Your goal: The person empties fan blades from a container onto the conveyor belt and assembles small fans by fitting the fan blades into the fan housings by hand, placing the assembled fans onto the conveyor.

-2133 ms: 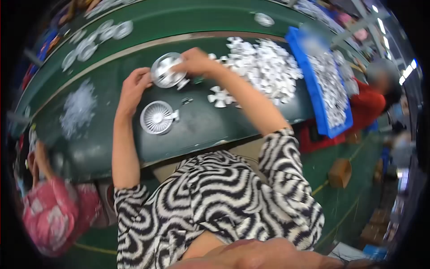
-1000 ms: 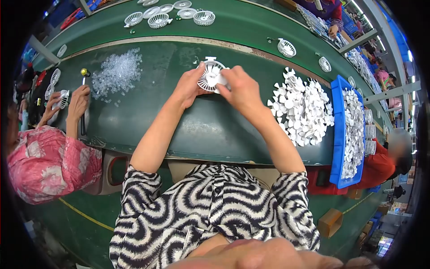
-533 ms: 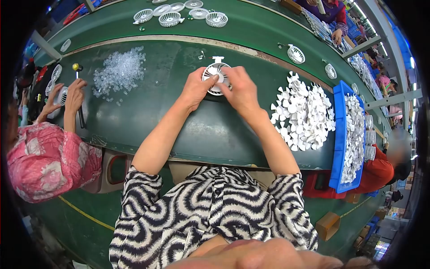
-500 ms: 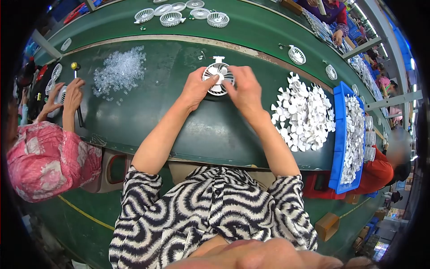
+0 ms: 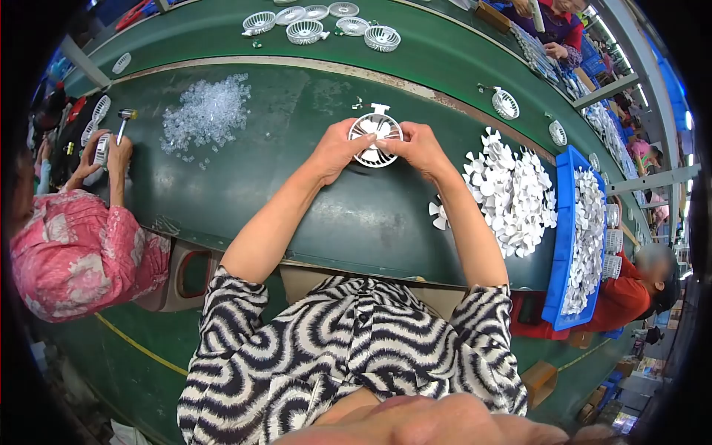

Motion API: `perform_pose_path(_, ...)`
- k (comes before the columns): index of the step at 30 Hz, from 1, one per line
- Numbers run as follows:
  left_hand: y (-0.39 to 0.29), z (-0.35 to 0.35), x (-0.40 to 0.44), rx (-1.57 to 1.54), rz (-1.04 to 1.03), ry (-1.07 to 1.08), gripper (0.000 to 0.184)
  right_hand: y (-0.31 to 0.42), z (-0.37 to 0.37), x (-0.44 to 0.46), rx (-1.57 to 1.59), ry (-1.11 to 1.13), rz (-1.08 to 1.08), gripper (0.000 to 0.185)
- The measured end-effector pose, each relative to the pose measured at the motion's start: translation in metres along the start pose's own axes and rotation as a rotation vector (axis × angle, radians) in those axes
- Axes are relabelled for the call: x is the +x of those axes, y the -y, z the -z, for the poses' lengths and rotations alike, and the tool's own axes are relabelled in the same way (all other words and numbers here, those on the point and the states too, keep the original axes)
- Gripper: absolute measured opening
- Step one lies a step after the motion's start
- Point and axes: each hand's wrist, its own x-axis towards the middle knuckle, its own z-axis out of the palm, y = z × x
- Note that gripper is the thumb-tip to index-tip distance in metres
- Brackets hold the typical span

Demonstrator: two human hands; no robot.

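Observation:
A round white fan housing (image 5: 376, 157) with a white fan blade (image 5: 377, 129) inside it is held between my two hands, over the dark green table (image 5: 341, 222). My left hand (image 5: 340, 151) grips its left rim, the thumb on the blade's centre. On the right rim is my right hand (image 5: 420, 150), its thumb also pressed near the centre. The housing's small tab points away from me, beside a small part with a wire. To the right lies a pile of white fan blades (image 5: 512, 196), one blade (image 5: 438, 213) apart from it near my right forearm.
Small clear pieces (image 5: 208, 115) lie at the left. A blue tray (image 5: 565, 245) of blades stands at the right edge. Housings (image 5: 305, 31) sit on the green belt (image 5: 437, 70). At far left, a co-worker in pink (image 5: 81, 259) holds a hammer (image 5: 123, 126).
My right hand has come from above the housing to its right rim, its thumb now on the blade. One blade now shows apart from the pile. The co-worker's hammer has shifted.

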Motion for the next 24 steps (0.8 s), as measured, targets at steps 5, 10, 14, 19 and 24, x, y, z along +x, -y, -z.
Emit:
perform_pose_path(5,-0.009,0.002,-0.001,-0.057,0.0,0.027,0.037,0.009,0.002,0.0,0.082,0.012,-0.103,0.031)
perform_pose_path(10,-0.013,0.003,-0.001,-0.18,0.067,0.025,0.037,0.012,-0.008,-0.01,-0.299,-0.527,0.38,0.034)
perform_pose_path(14,-0.012,-0.002,-0.002,-0.244,0.057,0.016,0.039,0.032,-0.03,-0.033,-0.852,-0.389,0.556,0.037)
perform_pose_path(19,-0.009,0.0,-0.004,-0.229,0.063,0.054,0.034,0.021,-0.034,-0.021,-0.786,-0.273,0.467,0.036)
perform_pose_path(24,-0.006,-0.006,-0.01,-0.309,0.039,0.211,0.053,0.024,-0.038,-0.033,-0.402,-0.115,0.434,0.027)
